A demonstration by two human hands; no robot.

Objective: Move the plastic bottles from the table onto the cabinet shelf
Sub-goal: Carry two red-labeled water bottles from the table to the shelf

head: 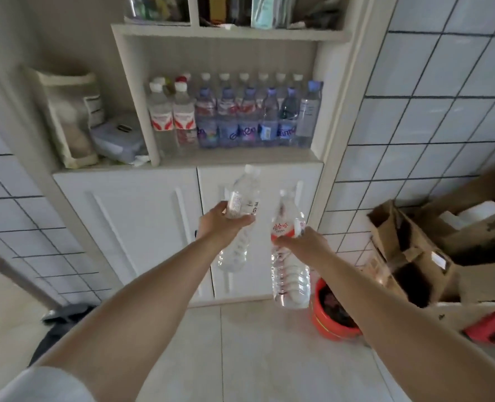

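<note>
Two hands | left hand (pixel 221 220) grips white-label bottle (pixel 240 219) | right hand (pixel 304 242) grips red-label bottle (pixel 287 250)

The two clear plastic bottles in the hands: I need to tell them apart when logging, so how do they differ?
The clear bottle with the white label, in the left hand, leans right at its cap; the clear bottle with the red label, in the right hand, hangs nearly upright and lower. Both are gripped mid-body, below the cabinet shelf.
</note>
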